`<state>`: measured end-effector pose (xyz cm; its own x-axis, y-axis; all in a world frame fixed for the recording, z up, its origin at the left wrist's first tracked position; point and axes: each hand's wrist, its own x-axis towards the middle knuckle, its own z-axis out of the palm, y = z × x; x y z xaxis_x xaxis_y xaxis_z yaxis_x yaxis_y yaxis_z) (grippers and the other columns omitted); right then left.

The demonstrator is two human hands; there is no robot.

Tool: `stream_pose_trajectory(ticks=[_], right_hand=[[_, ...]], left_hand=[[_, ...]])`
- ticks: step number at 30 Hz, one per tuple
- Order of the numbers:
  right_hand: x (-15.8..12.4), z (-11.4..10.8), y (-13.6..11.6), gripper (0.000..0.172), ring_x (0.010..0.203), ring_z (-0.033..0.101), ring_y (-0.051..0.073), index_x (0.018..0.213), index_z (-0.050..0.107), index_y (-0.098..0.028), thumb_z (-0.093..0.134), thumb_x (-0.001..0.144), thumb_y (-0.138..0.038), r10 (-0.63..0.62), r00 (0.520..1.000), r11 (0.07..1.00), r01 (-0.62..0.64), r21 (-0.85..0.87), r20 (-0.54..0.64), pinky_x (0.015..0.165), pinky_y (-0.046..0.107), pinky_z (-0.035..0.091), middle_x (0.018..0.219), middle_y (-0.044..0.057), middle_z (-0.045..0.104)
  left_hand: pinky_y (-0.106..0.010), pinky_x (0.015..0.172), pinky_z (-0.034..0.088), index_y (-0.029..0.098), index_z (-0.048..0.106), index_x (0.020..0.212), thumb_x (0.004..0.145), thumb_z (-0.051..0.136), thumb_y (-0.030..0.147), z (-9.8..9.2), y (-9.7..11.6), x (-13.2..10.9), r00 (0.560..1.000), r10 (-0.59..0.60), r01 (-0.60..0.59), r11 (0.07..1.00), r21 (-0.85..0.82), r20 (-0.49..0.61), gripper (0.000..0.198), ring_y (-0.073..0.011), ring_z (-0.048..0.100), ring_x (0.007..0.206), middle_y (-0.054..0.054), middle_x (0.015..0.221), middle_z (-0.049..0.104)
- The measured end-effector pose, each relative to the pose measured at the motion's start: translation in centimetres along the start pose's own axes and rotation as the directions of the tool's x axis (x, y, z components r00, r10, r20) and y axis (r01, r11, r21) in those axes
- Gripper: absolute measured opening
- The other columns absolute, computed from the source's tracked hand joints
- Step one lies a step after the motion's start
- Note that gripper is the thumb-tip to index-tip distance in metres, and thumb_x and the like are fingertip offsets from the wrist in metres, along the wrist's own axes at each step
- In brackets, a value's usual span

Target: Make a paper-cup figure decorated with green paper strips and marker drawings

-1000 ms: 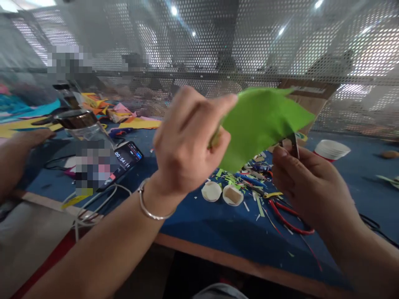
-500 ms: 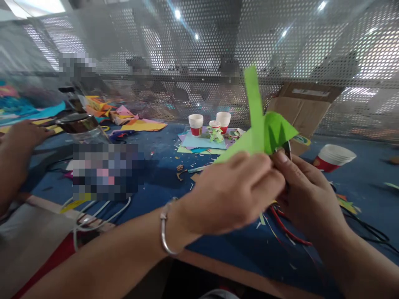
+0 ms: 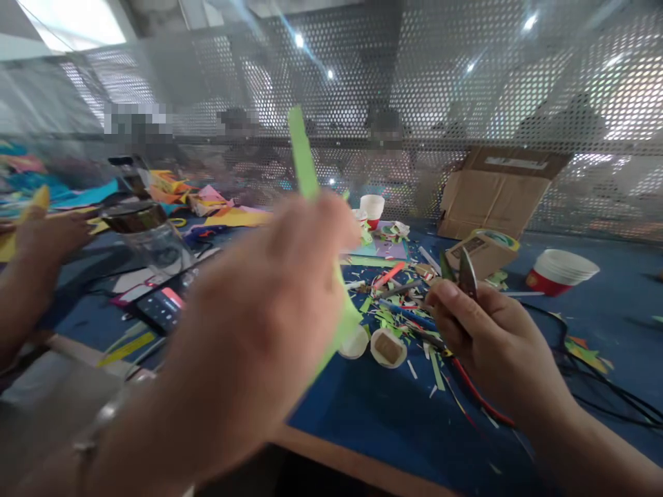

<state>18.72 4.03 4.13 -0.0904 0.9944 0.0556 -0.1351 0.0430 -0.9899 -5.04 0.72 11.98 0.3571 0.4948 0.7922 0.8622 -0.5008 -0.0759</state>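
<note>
My left hand (image 3: 264, 297), blurred by motion, is closed on a piece of light green paper. A narrow green paper strip (image 3: 302, 152) sticks up above its fingers, and a wider part hangs below, partly hidden by the hand. To the right, my right hand (image 3: 500, 338) grips a pair of scissors (image 3: 467, 273) with the blades pointing up and slightly apart. The scissors' handles are hidden in the fingers. Green scraps (image 3: 386, 317) and two small round white pieces (image 3: 388, 347) lie on the table between my hands.
Stacked paper cups (image 3: 563, 268) stand at the right, with a cardboard box (image 3: 497, 197) behind. A lidded glass jar (image 3: 160, 248) and a phone (image 3: 155, 307) are at the left. Beyond them, another person's hand (image 3: 49, 238) is near coloured paper. Black cables (image 3: 611, 383) lie at right.
My left hand has pulled away from the right one, toward the left and nearer the camera, taking the green paper along. The scissors' blades now show uncovered in my right hand, slightly lower.
</note>
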Motion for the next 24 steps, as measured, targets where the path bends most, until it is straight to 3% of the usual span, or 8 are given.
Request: stream_pose_trajectory(ticks=[4, 8, 13, 15, 17, 20, 22, 24], right_hand=[[-0.1, 0.1, 0.5, 0.04, 0.053, 0.042, 0.011, 0.073, 0.063, -0.02, 0.075, 0.085, -0.056, -0.009, 0.997, 0.992, 0.018, -0.123, 0.077, 0.048, 0.024, 0.035, 0.061, -0.003, 0.052], [0.4, -0.1, 1.1, 0.031, 0.06, 0.054, 0.014, 0.073, 0.067, -0.021, 0.086, 0.076, -0.045, 0.021, 0.995, 0.992, -0.01, -0.122, 0.093, 0.055, 0.025, 0.046, 0.067, -0.001, 0.063], [0.5, -0.7, 0.9, 0.027, 0.066, 0.061, 0.019, 0.072, 0.067, -0.022, 0.086, 0.076, -0.041, 0.0, 0.996, 0.98, 0.017, -0.198, 0.084, 0.061, 0.029, 0.051, 0.07, 0.001, 0.067], [0.5, -1.0, 0.7, 0.023, 0.07, 0.064, 0.02, 0.078, 0.069, -0.022, 0.085, 0.077, -0.039, 0.027, 0.991, 0.992, -0.01, -0.127, 0.134, 0.065, 0.03, 0.053, 0.075, 0.002, 0.07], [0.5, -1.3, 0.6, 0.021, 0.072, 0.065, 0.019, 0.085, 0.072, -0.023, 0.085, 0.078, -0.038, 0.068, 0.981, 0.995, -0.054, -0.08, 0.183, 0.066, 0.03, 0.054, 0.079, 0.001, 0.071], [0.7, -1.5, 0.8, 0.019, 0.074, 0.064, 0.019, 0.085, 0.073, -0.023, 0.085, 0.078, -0.037, 0.077, 0.975, 0.989, -0.049, -0.138, 0.209, 0.066, 0.028, 0.052, 0.08, 0.001, 0.071], [0.9, -1.5, 1.0, 0.019, 0.075, 0.063, 0.018, 0.085, 0.074, -0.023, 0.084, 0.079, -0.036, 0.064, 0.975, 0.979, -0.02, -0.201, 0.213, 0.066, 0.027, 0.051, 0.082, 0.001, 0.071], [1.0, -1.5, 1.2, 0.018, 0.074, 0.061, 0.018, 0.086, 0.073, -0.023, 0.083, 0.08, -0.037, 0.058, 0.975, 0.965, 0.0, -0.263, 0.215, 0.066, 0.027, 0.05, 0.082, 0.001, 0.07]], left_hand=[[-0.03, 0.052, 0.046, 0.019, 0.056, 0.1, 0.102, 0.041, 0.011, 3.8, 5.7, -1.5, 0.948, 0.208, -0.176, 0.973, -0.15, 0.24, 0.018, -0.0182, 0.064, 0.071, -0.004, 0.089, 0.068], [-0.032, 0.052, 0.052, 0.018, 0.055, 0.098, 0.102, 0.039, 0.012, 5.7, 7.5, -2.3, 0.885, 0.314, -0.24, 0.94, -0.243, 0.342, 0.017, -0.023, 0.069, 0.08, -0.006, 0.091, 0.069], [-0.032, 0.079, 0.057, 0.019, 0.057, 0.103, 0.097, 0.059, 0.022, 5.3, 4.8, -0.6, 0.911, 0.277, -0.083, 0.85, -0.521, 0.307, 0.007, -0.0196, 0.065, 0.094, -0.003, 0.101, 0.068], [-0.036, 0.096, 0.054, 0.02, 0.058, 0.104, 0.094, 0.068, 0.032, 5.6, 2.1, 0.6, 0.969, 0.048, 0.092, 0.841, -0.533, 0.242, 0.018, -0.0206, 0.064, 0.104, -0.005, 0.107, 0.068], [-0.043, 0.109, 0.048, 0.021, 0.056, 0.124, 0.082, 0.081, 0.044, 6.8, -0.7, 1.7, 0.959, -0.122, 0.254, 0.775, -0.578, 0.258, 0.054, -0.0274, 0.06, 0.124, -0.01, 0.129, 0.065], [-0.042, 0.099, 0.057, 0.025, 0.042, 0.148, 0.071, 0.089, 0.049, 9.2, -3.4, 2.3, 0.837, -0.109, 0.507, 0.525, -0.684, 0.537, 0.094, -0.0322, 0.059, 0.131, -0.015, 0.149, 0.054], [-0.039, 0.084, 0.063, 0.025, 0.047, 0.144, 0.073, 0.087, 0.048, 10.4, -3.8, 2.2, 0.701, -0.006, 0.682, 0.302, -0.667, 0.713, 0.084, -0.0303, 0.07, 0.115, -0.014, 0.138, 0.064], [-0.034, 0.074, 0.063, 0.023, 0.06, 0.128, 0.075, 0.086, 0.047, 10.7, -3.6, 2.2, 0.619, 0.054, 0.758, 0.223, -0.614, 0.784, 0.065, -0.0269, 0.075, 0.098, -0.01, 0.121, 0.074]])
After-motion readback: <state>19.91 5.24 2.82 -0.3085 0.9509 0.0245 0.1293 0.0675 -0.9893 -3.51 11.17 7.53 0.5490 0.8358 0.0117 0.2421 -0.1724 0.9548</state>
